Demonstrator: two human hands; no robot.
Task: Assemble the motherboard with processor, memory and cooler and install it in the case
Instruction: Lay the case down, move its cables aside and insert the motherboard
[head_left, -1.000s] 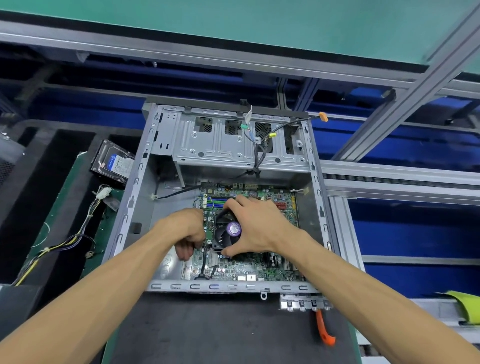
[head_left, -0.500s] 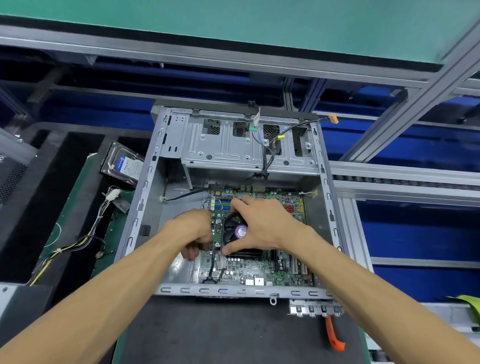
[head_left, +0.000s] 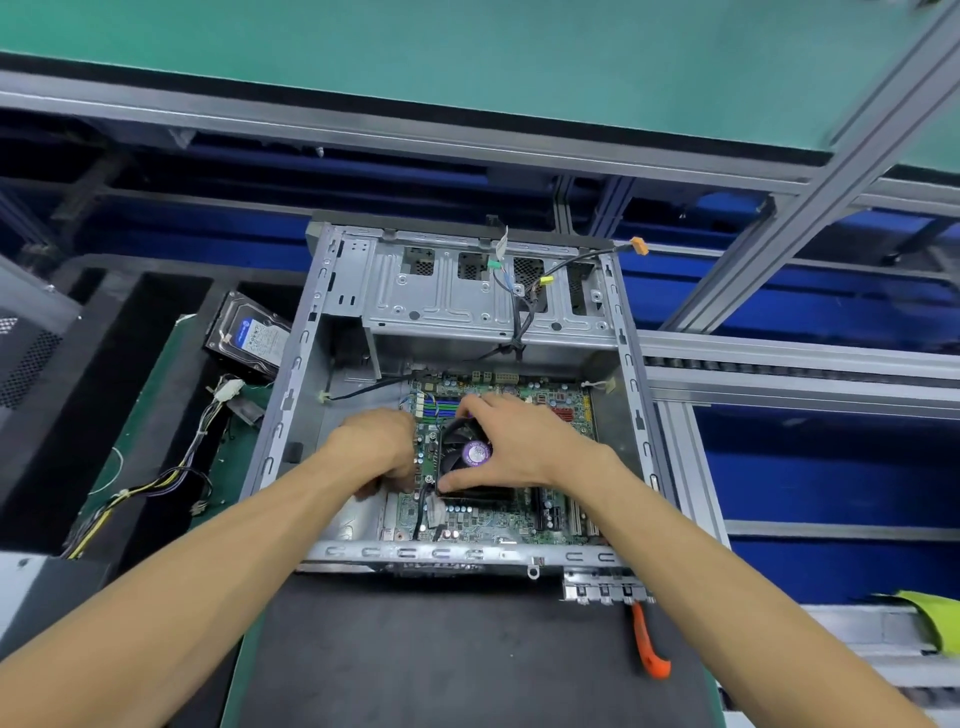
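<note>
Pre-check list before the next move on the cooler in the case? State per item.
1. Green motherboard lies flat on the floor of the grey steel case: ok.
2. Black fan cooler with purple hub sticker sits on the board: ok; whether it is fastened, cannot tell.
3. Right hand spans the cooler, fingers on its far edge and thumb at its near edge: ok.
4. Left hand has fingers curled at the board's left edge; what it holds, cannot tell.
5. Black fan cable runs down the board beside the cooler; plugged in, cannot tell.
6. Orange-handled tool lies on the black mat, outside the case: ok.
</note>
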